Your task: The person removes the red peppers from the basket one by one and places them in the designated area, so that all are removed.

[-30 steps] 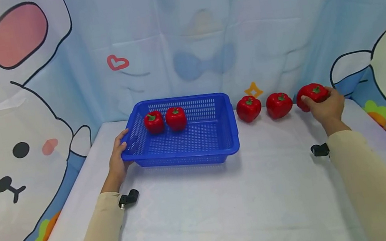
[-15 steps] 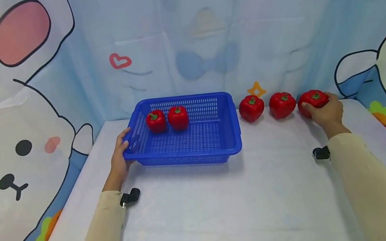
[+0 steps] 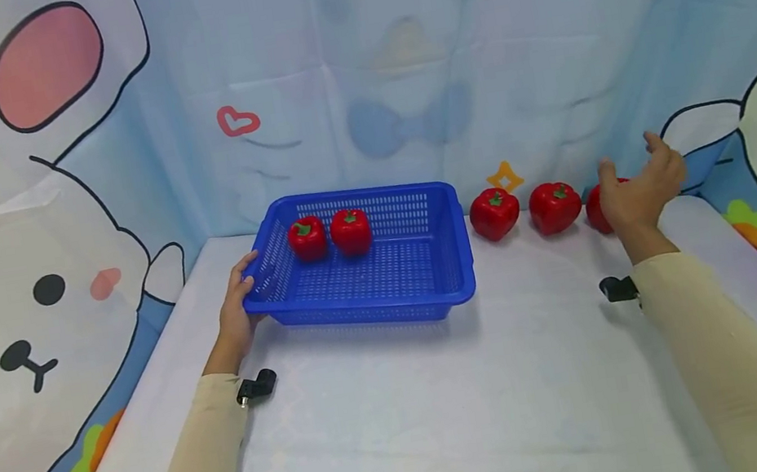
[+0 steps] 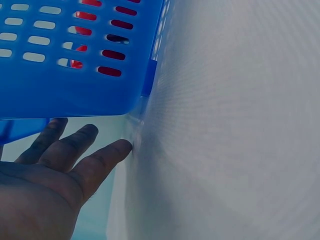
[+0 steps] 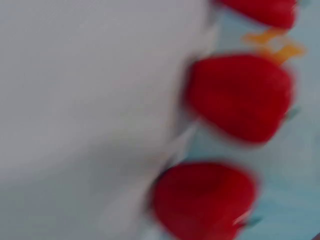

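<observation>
My left hand (image 3: 235, 318) rests against the left side of a blue plastic basket (image 3: 360, 305). In the left wrist view its visible fingers are fairly straight beside the basket's perforated wall; the thumb is out of sight there. Inside the basket sit two red bell peppers, one at the left (image 3: 308, 240) and one beside it (image 3: 351, 234). My right hand (image 3: 642, 192) hovers with spread fingers and nothing in it, partly covering the rightmost red bell pepper (image 3: 595, 211). Left of that pepper stand two more, a middle pepper (image 3: 555, 208) and one by the basket (image 3: 494, 214).
A white-covered table (image 3: 450, 406) lies under everything. Behind it hangs a light blue cartoon-print curtain (image 3: 290, 52), close to the row of peppers. The right wrist view is blurred and shows red peppers lined up along the curtain.
My right hand set the rightmost pepper down at the end of the row, then let it go and lifted with fingers spreading. My left hand has stayed at the basket.
</observation>
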The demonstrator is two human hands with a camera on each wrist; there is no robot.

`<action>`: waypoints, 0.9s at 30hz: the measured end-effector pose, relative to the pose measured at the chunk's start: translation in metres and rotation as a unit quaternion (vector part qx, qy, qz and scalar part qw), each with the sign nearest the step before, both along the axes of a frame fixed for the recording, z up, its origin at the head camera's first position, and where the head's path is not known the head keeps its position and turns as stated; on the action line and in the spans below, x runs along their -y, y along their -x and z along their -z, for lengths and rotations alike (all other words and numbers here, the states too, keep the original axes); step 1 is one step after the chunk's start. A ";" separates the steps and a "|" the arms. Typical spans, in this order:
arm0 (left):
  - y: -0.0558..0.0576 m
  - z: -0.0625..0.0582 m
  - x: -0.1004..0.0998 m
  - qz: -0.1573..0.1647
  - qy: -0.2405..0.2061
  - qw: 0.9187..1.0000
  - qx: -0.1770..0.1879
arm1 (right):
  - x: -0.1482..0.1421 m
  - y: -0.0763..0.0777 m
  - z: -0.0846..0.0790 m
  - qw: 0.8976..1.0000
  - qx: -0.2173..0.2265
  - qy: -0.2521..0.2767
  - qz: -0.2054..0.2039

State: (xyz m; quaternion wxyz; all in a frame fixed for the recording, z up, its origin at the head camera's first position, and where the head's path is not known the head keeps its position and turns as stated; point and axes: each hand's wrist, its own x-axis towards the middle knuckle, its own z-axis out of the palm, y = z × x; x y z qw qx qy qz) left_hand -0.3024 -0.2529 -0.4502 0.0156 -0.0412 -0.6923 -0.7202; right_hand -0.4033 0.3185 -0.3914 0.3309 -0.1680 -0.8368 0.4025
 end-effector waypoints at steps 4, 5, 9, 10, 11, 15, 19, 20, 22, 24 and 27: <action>0.001 0.001 0.000 -0.002 0.000 1.000 -0.002 | 0.042 -0.004 -0.027 0.994 -0.074 -0.031 -0.080; 0.000 0.001 0.001 -0.002 0.000 1.000 -0.002 | 0.053 -0.006 -0.034 0.990 -0.073 -0.034 -0.118; -0.001 0.001 0.001 -0.002 0.003 1.000 0.005 | 0.102 -0.018 -0.063 0.956 0.015 -0.055 -0.286; -0.001 0.000 0.001 -0.003 0.005 1.000 0.005 | 0.115 -0.021 -0.071 0.943 0.053 -0.062 -0.324; -0.001 -0.001 0.001 -0.004 0.007 1.000 0.004 | 0.127 -0.025 -0.079 0.926 0.090 -0.070 -0.359; -0.002 -0.008 0.004 -0.007 0.009 1.000 -0.003 | 0.176 -0.033 -0.103 0.861 0.192 -0.075 -0.465; -0.002 -0.011 0.007 -0.009 0.009 1.000 0.000 | 0.217 -0.027 -0.104 0.817 0.240 -0.032 -0.523; -0.002 -0.011 0.007 -0.010 0.008 1.000 0.002 | 0.225 -0.023 -0.100 0.809 0.249 -0.020 -0.532; -0.002 -0.009 0.005 -0.011 0.009 1.000 0.006 | 0.240 -0.014 -0.089 0.801 0.269 0.006 -0.535; -0.002 -0.006 0.003 -0.012 0.011 1.000 0.010 | 0.253 -0.007 -0.077 0.799 0.292 0.014 -0.526; -0.003 -0.001 -0.002 -0.013 0.019 1.000 0.011 | 0.268 0.002 -0.057 0.800 0.331 0.023 -0.500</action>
